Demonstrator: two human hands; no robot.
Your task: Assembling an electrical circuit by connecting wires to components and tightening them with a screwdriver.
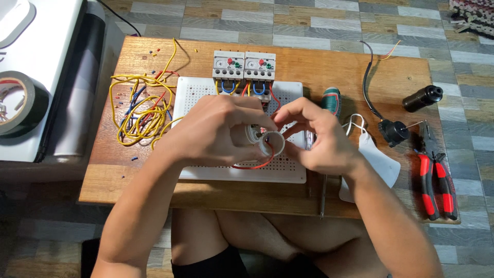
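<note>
- The left hand (pixel 213 131) wraps a small white round fitting (pixel 267 141) over the white perforated board (pixel 288 172).
- The right hand (pixel 316 135) pinches its rim, beside a red wire (pixel 256 166) (ends hidden).
- Fingers cover most of the fitting.

Left hand (pixel 211 131) and right hand (pixel 314 136) grip a white lamp socket (pixel 267 140).

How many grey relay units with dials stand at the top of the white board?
2. The left relay unit and the right relay unit stand side by side at the far edge of the white perforated board. The hands may hide more.
</note>
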